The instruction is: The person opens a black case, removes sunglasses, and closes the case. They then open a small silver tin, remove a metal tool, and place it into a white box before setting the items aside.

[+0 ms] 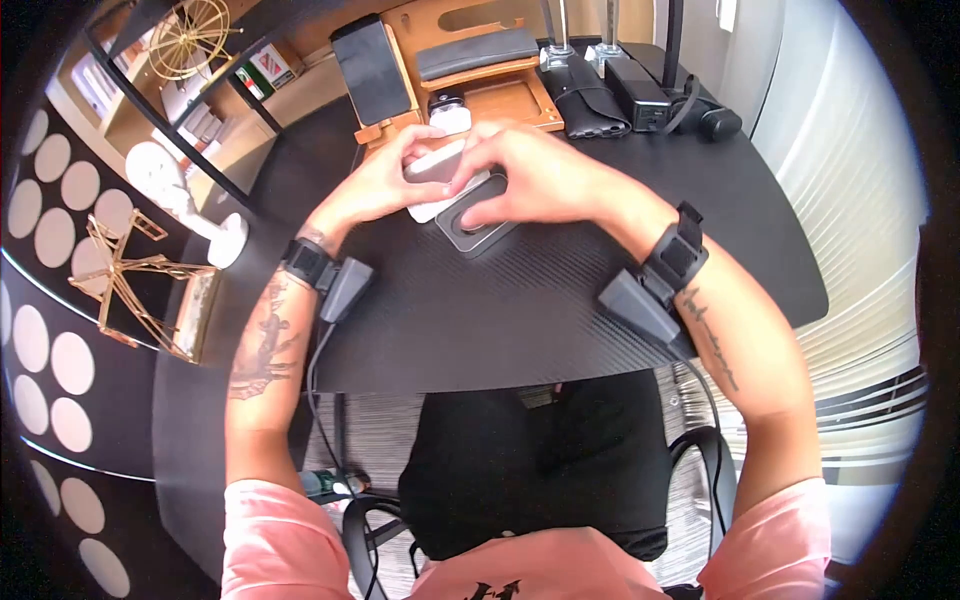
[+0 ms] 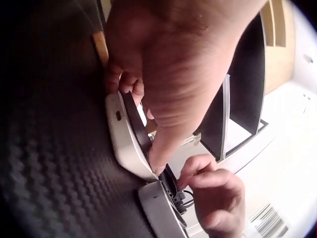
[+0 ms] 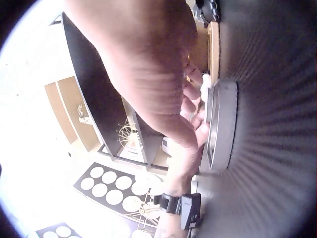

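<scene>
On the black desk my left hand grips a white box part with a dark lining, tipped up on its edge. Its fingers curl over the far rim and the thumb presses the near rim. A grey tray with a dark inside lies flat right beside it. My right hand reaches over both. Its curled fingers pinch a small black piece where the white part meets the tray. What that piece is stays unclear.
Behind the hands stand a wooden organiser, a black slab, a black pouch and a black power brick. A white figure and gold wire ornaments sit at the left. The desk's front edge runs near my lap.
</scene>
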A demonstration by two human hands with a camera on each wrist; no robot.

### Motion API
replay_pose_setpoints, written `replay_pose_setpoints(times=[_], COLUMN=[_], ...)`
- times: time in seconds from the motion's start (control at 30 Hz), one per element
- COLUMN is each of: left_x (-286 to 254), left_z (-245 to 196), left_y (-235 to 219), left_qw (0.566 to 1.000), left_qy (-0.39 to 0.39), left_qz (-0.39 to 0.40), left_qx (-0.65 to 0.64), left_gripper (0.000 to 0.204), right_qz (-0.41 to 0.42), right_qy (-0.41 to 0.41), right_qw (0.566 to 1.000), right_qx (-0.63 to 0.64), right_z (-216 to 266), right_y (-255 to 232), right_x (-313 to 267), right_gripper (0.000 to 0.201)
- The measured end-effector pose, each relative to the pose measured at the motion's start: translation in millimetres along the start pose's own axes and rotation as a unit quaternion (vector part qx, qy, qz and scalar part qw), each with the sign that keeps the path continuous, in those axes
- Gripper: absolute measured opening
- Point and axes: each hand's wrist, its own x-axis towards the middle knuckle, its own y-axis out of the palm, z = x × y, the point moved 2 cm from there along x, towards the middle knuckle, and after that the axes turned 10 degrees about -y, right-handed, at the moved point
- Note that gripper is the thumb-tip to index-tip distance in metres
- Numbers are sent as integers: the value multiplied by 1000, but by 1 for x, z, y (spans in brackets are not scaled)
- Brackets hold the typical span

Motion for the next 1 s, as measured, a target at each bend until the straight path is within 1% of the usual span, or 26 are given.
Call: replay_pose_setpoints(times=[0.03,0.1,0.17,0.23,0.27,0.3,0.33,0.37,0.43,0.5,0.53,0.57,0.63,0.67,0.7,0.73,0.77,0.8,0.83,0.87,0.9,0.93,1.0], left_x=[0,1,2,-2,-2,-3,-3,-4,-3,-4,-3,-2,0,1,1,3,4,5,4,4,3,4,4], left_z=[4,7,11,8,10,11,11,10,9,12,13,16,21,22,23,24,25,26,24,22,21,22,24], left_y=[-1,0,4,4,3,2,1,1,1,2,2,2,2,3,3,3,2,3,2,1,2,4,4], left_qw=[1000,1000,998,998,998,997,998,998,998,993,989,988,988,986,986,988,990,988,987,989,991,988,987], left_qy=[-4,7,11,19,35,35,34,34,35,76,108,109,91,78,79,82,85,91,92,69,46,66,75], left_qz=[4,2,-17,-34,-37,-48,-44,-41,-51,-90,-101,-107,-82,-86,-90,-94,-97,-115,-115,-118,-120,-126,-127], left_qx=[-20,-28,-59,-42,-41,-52,-35,-15,-16,1,-14,-16,-98,-117,-120,-89,-57,-54,-57,-46,-36,-55,-59], left_gripper=[70,70,69,70,68,68,68,67,66,67,65,65,59,44,44,37,30,20,20,20,20,21,23], right_qz=[10,73,58,91,88,84,75,86,61,71,66,71,82,87,95,100,101,58,16,19,53,86,89], right_qy=[-12,36,43,36,48,63,38,35,73,79,86,82,134,130,145,158,156,103,50,53,88,122,131], right_qw=[1000,996,997,995,995,995,996,996,995,994,994,994,988,988,985,982,982,992,998,998,994,988,987], right_qx=[16,37,15,-3,1,6,-6,-9,-3,-1,1,-1,9,6,-15,-36,-38,-38,-37,-37,-39,-41,-35], right_z=[2,4,3,7,8,9,7,6,3,3,3,4,5,6,5,4,1,-1,2,4,5,7,7], right_y=[5,10,11,7,6,4,5,7,8,9,8,7,5,4,3,2,4,6,6,5,4,4,5], right_x=[0,0,-1,1,2,3,2,3,2,2,2,3,3,4,4,4,3,1,2,3,4,6,6], right_gripper=[29,27,26,24,22,21,18,18,22,23,24,24,26,26,26,26,26,25,25,25,23,22,22])
